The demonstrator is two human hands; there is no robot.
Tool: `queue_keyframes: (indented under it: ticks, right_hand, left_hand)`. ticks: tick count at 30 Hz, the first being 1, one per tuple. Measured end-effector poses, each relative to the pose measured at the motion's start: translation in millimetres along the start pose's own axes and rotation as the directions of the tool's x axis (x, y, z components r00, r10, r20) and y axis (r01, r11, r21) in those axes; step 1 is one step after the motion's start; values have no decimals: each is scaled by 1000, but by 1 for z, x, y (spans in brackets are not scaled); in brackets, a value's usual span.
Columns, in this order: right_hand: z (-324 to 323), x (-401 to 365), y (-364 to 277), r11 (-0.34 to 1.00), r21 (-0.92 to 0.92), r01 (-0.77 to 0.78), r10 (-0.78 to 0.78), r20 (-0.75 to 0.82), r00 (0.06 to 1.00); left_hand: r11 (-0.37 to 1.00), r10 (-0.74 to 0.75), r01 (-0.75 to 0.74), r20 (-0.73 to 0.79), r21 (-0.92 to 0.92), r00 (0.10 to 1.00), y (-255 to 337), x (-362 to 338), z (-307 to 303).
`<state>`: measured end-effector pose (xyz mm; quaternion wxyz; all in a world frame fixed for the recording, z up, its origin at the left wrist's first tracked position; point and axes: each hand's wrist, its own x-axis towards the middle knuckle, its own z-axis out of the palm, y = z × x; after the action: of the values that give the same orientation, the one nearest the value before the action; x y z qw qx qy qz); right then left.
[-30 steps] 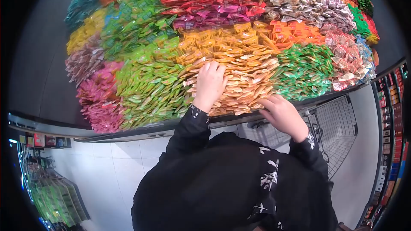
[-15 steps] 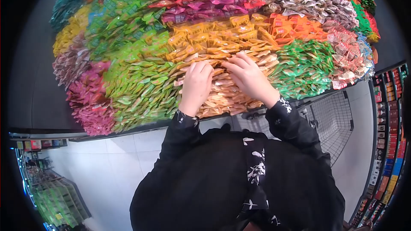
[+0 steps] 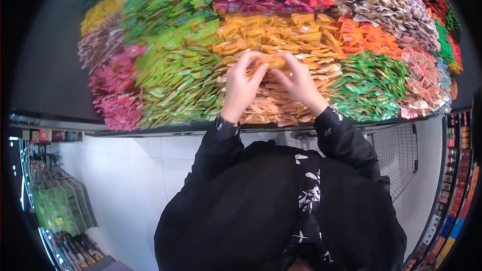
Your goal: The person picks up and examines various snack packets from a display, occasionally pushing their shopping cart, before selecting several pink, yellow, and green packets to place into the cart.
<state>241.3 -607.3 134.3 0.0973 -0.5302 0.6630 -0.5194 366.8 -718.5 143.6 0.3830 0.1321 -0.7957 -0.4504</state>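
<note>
- where the two hands meet above the rows of sweets-like wrappers, a small yellow packet is held up between the fingers, over the heap; blur hides whether it brushes the ones below.
- the left hand appears to pinch one end between thumb and fingers; the right hand seems to grasp the other. how tightly, i cannot tell.
- it looks light and thin-skinned, so probably soft, crinkly and a bit slippery; i'd take it by its ends, gently, in case the filling crushes.
- just beyond the fingers stand more yellow packets; below the hands lie peach-coloured packets, tightly rowed.
- lime-green packets lie to the left, dark green packets to the right.
- past the counter, a wire cart stands on pale floor.
</note>
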Motion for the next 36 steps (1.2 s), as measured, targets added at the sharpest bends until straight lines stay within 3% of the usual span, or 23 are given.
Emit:
queue_keyframes:
  ticks: [2,4,6,7,9,10,12,14,16,20,22,23,24,26,28,30,31,32,34,36]
  right_hand:
    - [9,9,16,864,492,-108,144,-35,989]
    - [6,15,23,815,575,-68,198,-167,966]
    - [0,21,27,700,713,-51,257,-184,949]
    - [-4,20,29,702,711,-50,261,-191,946]
    - [-13,18,26,503,856,-122,300,-40,953]
    - [-16,16,24,505,855,-120,307,-48,950]
    - [-19,14,21,430,881,-196,307,62,950]
    - [-20,12,18,401,895,-193,296,72,952]
    - [-24,5,7,335,910,-244,315,136,939]
    - [-29,-3,7,354,880,-315,339,194,921]
    - [-33,-6,7,395,868,-301,313,180,932]
    - [-34,-8,5,351,894,-279,294,178,939]
    - [-36,-9,2,306,916,-259,273,176,946]
    - [-41,-11,-6,320,913,-254,247,178,952]
    - [-45,-15,-13,335,910,-244,220,176,959]
    - [-44,-22,-21,439,836,-329,216,257,942]
    - [-40,-25,-25,547,767,-336,250,234,940]
    - [-35,-27,-21,477,806,-352,268,247,931]
    - [-29,-32,-17,452,829,-330,342,180,922]
    - [-24,-36,-16,397,864,-310,416,132,900]
  left_hand:
    - [998,39,-35,-80,57,996,-4,3,2]
    - [998,42,-38,-74,58,996,-11,-1,-4]
    - [961,10,-5,-16,277,1000,-13,-7,-10]
    - [920,0,-41,104,391,995,-13,-11,-16]
    - [887,59,-123,155,444,986,-12,-16,-19]
    - [844,113,-199,199,497,974,-12,-18,-20]
    - [821,133,-215,188,530,973,-17,-20,-23]
    - [761,174,-233,156,605,972,-20,-21,-28]
    - [798,153,-212,151,564,977,-20,-22,-30]
    - [806,217,-238,104,542,971,-13,-19,-29]
    - [969,-118,101,60,226,991,-2,-18,-28]
    - [985,-174,174,13,18,985,13,-16,-21]
    - [985,-171,171,15,14,985,15,-16,-17]
    - [942,-178,191,69,-275,982,18,-16,-12]
    - [949,-154,190,155,-252,976,15,-16,-10]
    - [742,-207,198,63,-640,976,21,-19,6]
    - [734,-206,167,18,-658,978,25,-20,15]
    - [732,-207,169,22,-660,978,25,-23,19]
    - [218,-501,372,224,-902,836,22,-30,26]
    - [163,-572,367,215,-916,792,28,-38,43]
